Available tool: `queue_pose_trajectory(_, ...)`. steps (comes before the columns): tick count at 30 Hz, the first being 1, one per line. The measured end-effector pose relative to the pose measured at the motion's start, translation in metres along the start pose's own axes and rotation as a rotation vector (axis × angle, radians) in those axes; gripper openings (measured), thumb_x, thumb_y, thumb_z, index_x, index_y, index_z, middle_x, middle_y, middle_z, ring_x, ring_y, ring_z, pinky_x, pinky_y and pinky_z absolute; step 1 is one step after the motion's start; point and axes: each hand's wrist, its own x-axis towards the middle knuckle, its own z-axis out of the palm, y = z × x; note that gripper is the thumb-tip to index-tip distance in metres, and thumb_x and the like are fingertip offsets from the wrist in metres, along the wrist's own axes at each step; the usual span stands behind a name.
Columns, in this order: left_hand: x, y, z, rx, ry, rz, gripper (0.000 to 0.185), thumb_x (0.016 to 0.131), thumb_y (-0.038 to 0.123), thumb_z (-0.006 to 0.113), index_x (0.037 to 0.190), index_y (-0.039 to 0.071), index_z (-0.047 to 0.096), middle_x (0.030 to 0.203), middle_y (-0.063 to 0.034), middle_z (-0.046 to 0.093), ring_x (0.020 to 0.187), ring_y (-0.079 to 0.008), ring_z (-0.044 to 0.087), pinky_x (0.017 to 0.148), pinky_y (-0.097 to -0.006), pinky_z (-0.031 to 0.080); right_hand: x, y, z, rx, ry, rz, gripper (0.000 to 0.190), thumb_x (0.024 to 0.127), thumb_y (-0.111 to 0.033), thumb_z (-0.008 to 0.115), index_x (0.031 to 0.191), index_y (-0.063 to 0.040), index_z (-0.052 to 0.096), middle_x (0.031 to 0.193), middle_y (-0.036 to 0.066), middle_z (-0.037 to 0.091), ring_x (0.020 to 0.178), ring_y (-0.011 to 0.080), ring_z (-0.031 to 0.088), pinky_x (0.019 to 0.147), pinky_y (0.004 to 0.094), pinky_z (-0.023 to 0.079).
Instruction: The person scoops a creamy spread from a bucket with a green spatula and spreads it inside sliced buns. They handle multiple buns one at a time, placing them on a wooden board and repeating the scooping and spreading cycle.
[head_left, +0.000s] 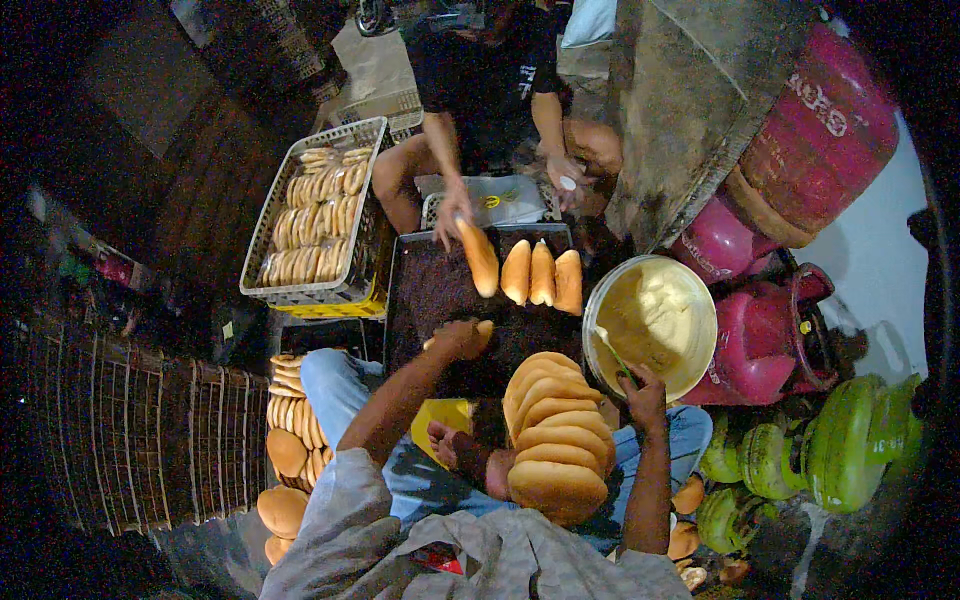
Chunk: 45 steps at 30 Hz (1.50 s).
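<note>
My left hand (459, 339) is closed around a bread roll (485, 328), partly hidden by my fingers, over a dark tray (427, 281). In my right hand (643, 394) is a green-handled spreader (613, 352), its cream-coated tip inside a round white tub (651, 262). Pale cream (667, 300) is heaped in the tub. A leaning stack of flat round buns (559, 480) rests by my lap. Several elongated bread rolls (542, 274) lie side by side at the tray's right, and a co-worker's hand (452, 214) touches another long roll (478, 259).
A co-worker sits opposite, a small white object in the other hand (566, 184). At the left stand a crate (255, 262) of bagged bread and a woven basket (165, 442). More buns (286, 450) lie beside my knee. Pink gas cylinders (750, 341) and green ones (847, 442) stand right.
</note>
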Motion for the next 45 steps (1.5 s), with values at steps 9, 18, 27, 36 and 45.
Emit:
queue_pose_trajectory(9,0.069,-0.004,-0.034,-0.648,0.054,0.361,0.056,0.089,0.043,0.066,0.124,-0.001,0.063,0.114,-0.0251,0.068,0.11,-0.0376,0.067,0.092,-0.0467,0.054,0.007,0.001,0.007,0.207,0.054,0.038,0.033,0.086,-0.015,0.075,0.115,0.001,0.072,0.1,0.013,0.073,0.09,0.0188,0.067,0.085,0.0314,0.053)
queue_pose_trajectory(18,-0.194,0.148,-0.105,-0.481,-0.15,0.614,0.043,0.091,0.043,0.067,0.107,0.004,0.061,0.099,-0.0218,0.063,0.095,-0.0408,0.065,0.078,-0.05,0.054,0.01,0.04,-0.003,0.078,0.208,0.089,0.027,0.094,-0.014,0.066,0.118,-0.001,0.064,0.079,0.006,0.066,0.066,0.0156,0.063,0.065,0.033,0.053)
queue_pose_trajectory(27,-0.236,0.143,-0.099,-0.293,-0.203,0.576,0.048,0.083,0.022,0.071,0.124,0.003,0.055,0.114,-0.0233,0.061,0.1,-0.045,0.062,0.085,-0.0519,0.051,0.077,0.059,-0.061,-0.622,0.205,0.135,0.041,0.083,-0.011,0.064,0.122,0.001,0.061,0.117,0.027,0.063,0.105,0.0426,0.064,0.087,0.0516,0.055)
queue_pose_trajectory(36,-0.236,0.165,-0.096,0.017,-0.098,0.683,0.143,0.059,0.084,0.071,0.159,0.002,0.01,0.16,-0.0358,0.008,0.15,-0.0523,0.006,0.113,-0.0713,0.013,0.099,0.101,0.022,-0.704,-0.017,0.163,0.031,0.087,-0.027,0.06,0.104,-0.006,0.074,0.113,0.019,0.071,0.101,0.0378,0.07,0.086,0.0488,0.057)
queue_pose_trajectory(45,-0.229,0.154,-0.09,0.23,-0.003,0.841,0.129,0.061,0.066,0.081,0.159,0.01,0.019,0.156,-0.0341,0.025,0.145,-0.0496,0.028,0.111,-0.0685,0.023,0.095,0.054,-0.032,-0.938,-0.697,-0.328,0.024,0.077,-0.016,0.068,0.098,-0.007,0.076,0.095,0.019,0.074,0.09,0.0351,0.071,0.083,0.0449,0.057)
